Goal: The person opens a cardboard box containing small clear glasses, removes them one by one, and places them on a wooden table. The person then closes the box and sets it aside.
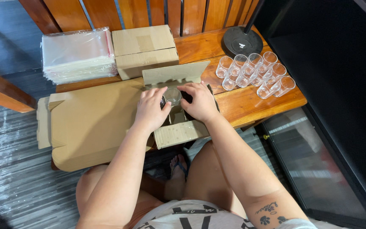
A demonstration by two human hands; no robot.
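A small clear glass cup [173, 96] sits in the mouth of an open brown cardboard box [178, 131] on the wooden bench [250, 104]. My left hand [150, 109] grips the cup's left side. From the right, my right hand [199, 101] touches the cup and presses into the box. The box's lid flap [172, 73] stands open behind the hands. Several more clear glass cups [255, 74] are clustered on the bench to the right.
A stack of flat unfolded cardboard boxes [90, 121] lies to the left. Behind stand a closed brown box [145, 50] and a pile of clear plastic bags [78, 55]. A black round stand base [242, 41] sits at the back right, beside a dark cabinet [339, 85].
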